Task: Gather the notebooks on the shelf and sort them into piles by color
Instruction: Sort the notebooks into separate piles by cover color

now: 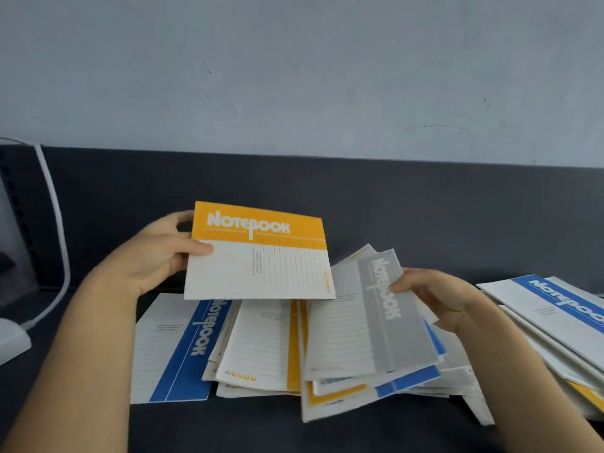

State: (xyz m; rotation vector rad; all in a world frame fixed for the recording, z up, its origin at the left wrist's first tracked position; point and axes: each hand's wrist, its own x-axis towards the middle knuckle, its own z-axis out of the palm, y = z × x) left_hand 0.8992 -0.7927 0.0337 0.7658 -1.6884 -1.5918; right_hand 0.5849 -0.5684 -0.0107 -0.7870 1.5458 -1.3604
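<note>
My left hand (160, 256) grips a yellow-banded notebook (261, 259) by its left edge and holds it raised above the shelf. My right hand (434, 299) pinches the right edge of a grey-banded notebook (366, 322), which tops a messy heap of several blue and yellow notebooks (359, 390). A blue-banded notebook (176, 348) lies flat at the left of the heap, with a yellow-banded one (261, 348) beside it. Further right, a blue-banded notebook (555, 305) tops a separate stack.
The dark shelf surface (392, 207) runs back to a pale wall (294, 76). A white cable (55, 230) curves down at the far left to a white base (9, 341), beside a clear plastic object (16, 230).
</note>
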